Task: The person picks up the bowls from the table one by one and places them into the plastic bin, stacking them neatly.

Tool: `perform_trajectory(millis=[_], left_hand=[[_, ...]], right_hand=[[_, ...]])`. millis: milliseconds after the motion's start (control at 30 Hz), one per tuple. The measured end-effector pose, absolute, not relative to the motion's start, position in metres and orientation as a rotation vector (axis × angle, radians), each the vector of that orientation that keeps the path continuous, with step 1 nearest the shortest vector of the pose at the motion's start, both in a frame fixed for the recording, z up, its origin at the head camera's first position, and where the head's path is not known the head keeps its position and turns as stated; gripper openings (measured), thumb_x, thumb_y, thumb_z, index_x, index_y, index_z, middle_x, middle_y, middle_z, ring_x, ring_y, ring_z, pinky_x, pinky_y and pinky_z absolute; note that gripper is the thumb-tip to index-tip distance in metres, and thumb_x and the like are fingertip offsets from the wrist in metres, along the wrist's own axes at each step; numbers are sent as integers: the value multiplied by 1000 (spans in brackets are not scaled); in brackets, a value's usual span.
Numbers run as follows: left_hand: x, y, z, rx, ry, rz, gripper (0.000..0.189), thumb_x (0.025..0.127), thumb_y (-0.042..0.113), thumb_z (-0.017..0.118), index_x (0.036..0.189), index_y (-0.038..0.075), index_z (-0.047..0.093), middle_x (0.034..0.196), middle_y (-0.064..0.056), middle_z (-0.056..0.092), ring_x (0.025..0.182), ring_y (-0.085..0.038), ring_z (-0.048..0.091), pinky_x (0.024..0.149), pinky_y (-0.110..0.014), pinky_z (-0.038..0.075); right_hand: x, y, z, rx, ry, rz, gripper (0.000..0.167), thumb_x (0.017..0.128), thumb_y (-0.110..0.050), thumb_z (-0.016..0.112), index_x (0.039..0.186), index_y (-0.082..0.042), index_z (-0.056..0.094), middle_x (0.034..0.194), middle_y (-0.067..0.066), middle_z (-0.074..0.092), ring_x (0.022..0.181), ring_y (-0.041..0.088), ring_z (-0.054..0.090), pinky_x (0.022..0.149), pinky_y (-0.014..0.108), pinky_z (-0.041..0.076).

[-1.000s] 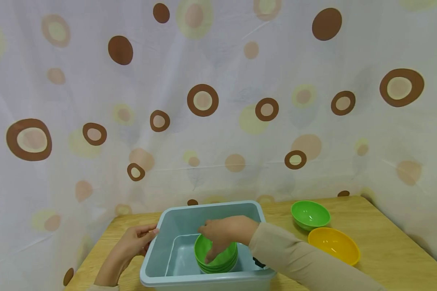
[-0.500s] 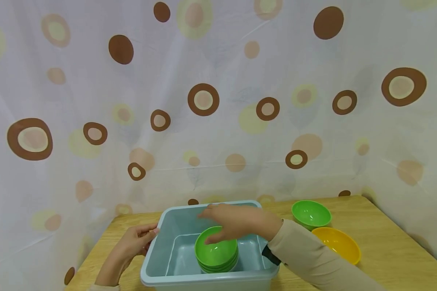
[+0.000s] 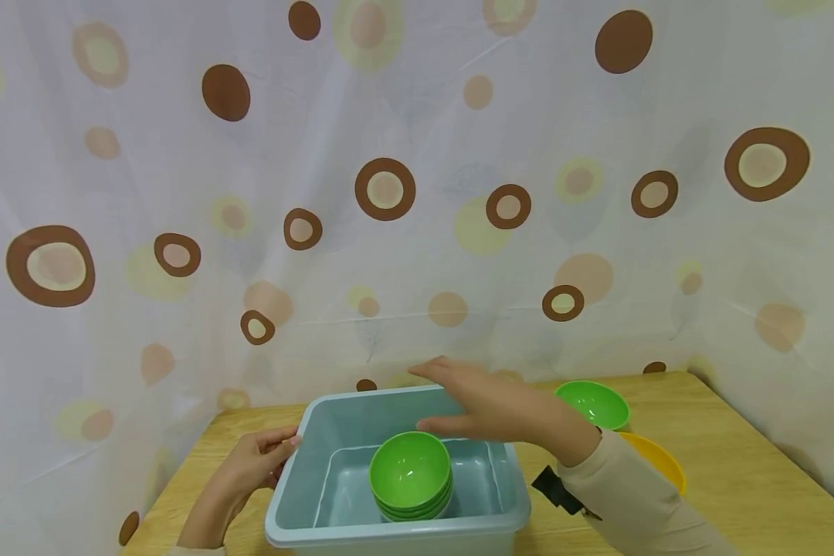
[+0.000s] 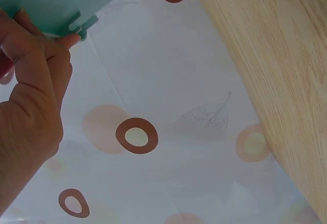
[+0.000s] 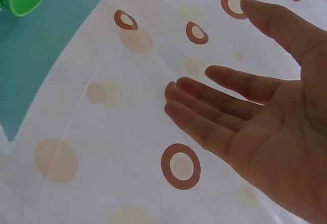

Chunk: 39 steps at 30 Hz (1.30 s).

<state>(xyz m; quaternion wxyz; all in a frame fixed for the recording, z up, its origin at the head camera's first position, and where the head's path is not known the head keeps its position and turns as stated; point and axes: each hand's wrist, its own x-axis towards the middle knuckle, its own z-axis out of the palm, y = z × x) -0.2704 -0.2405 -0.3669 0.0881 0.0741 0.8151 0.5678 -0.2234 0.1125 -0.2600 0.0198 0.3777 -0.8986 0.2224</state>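
Backdrop (image 3: pixel 389 266): behind the tub (image 3: pixel 344 498) we see it, pale, printed with brown, peach and yellow circles.
Table (image 3: pixel 194 448): light wood, under the tub and showing on both sides of it.
Left hand (image 3: pixel 253 463): at the tub's left rim; we see its fingers bent onto the edge, gripping it.
Tub: pale blue, deep, rectangular, with rounded corners.
Stack (image 3: pixel 410 471): nested green bowls, upright inside the tub, near its middle and toward its front; we look into the glossy top one.
Right hand (image 3: pixel 503 405): raised over the tub's back right corner; we see its fingers straight and the thumb spread apart from them, the palm bare in the wrist view.
Strap (image 3: pixel 557 490): black, by the right wrist, just right of the tub.
Sleeve (image 3: pixel 642 502): beige, right of the tub.
Green bowl (image 3: pixel 593 403): upright, right of the tub and toward its back, partly hidden from us by the arm.
Yellow bowl (image 3: pixel 660 461): right of the tub, nearer us than the green bowl, half covered by the sleeve.
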Motion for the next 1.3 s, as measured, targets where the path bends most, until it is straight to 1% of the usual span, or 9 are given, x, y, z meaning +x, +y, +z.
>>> perform_trajectory(millis=[267,333,467,567,700,800,967,1167,1300], left_hand=[[-266,-243,-369,183,2435,1674,57,98,24,58,141,-9,40,79,-3,63,62,-14,55,56,-29,51],[-265,-244,-370,161,2443,1665,57,98,24,57,141,-9,40,79,-4,63,62,-14,55,56,-30,51],[-264,-245,-370,139,2453,1664,57,98,24,57,141,-9,41,80,-4,63,62,-15,54,56,-30,51],[-264,-245,-370,152,2447,1668,57,98,24,57,141,-9,40,81,-4,63,63,-15,55,57,-30,51],[-263,-244,-369,160,2440,1672,58,98,25,57,141,-10,39,81,-4,63,63,-15,56,57,-30,52],[-263,-243,-368,155,2450,1677,58,98,25,58,141,-10,40,81,-4,63,63,-15,56,57,-30,51],[-264,-242,-366,147,2471,1679,56,98,24,58,140,-9,43,80,-4,63,63,-15,55,57,-30,51],[-266,-240,-368,154,2469,1689,54,98,23,58,139,-9,44,81,-4,64,63,-15,56,57,-29,51],[-267,-239,-368,162,2466,1695,54,97,23,58,139,-9,44,80,-4,63,63,-15,55,56,-29,51]], right_hand=[[-219,149,-274,989,-2621,714,66,93,-34,65,142,2,40,140,18,44,121,36,50,98,53,42],[-217,160,-276,926,-2612,708,66,93,-35,64,142,2,40,139,20,44,120,37,50,97,54,42],[-212,179,-283,813,-2655,729,69,94,-41,61,143,1,37,141,22,41,124,41,46,98,57,40],[-207,193,-289,736,-2733,773,74,94,-47,58,146,0,34,146,24,36,131,45,37,101,61,35],[-205,211,-302,659,-2787,806,77,93,-49,57,146,1,31,147,27,33,131,47,36,100,63,34],[-206,226,-312,618,-2785,776,78,93,-47,59,145,4,32,143,29,35,127,47,40,97,63,36],[-210,247,-327,557,-2796,709,78,91,-43,64,140,11,35,138,34,39,125,50,40,97,64,35],[-215,266,-347,553,-2805,662,71,89,-35,69,134,14,42,128,34,47,116,49,47,92,62,41],[-216,276,-355,477,-2891,640,76,90,-37,67,132,19,39,124,39,45,112,53,47,89,62,42]])
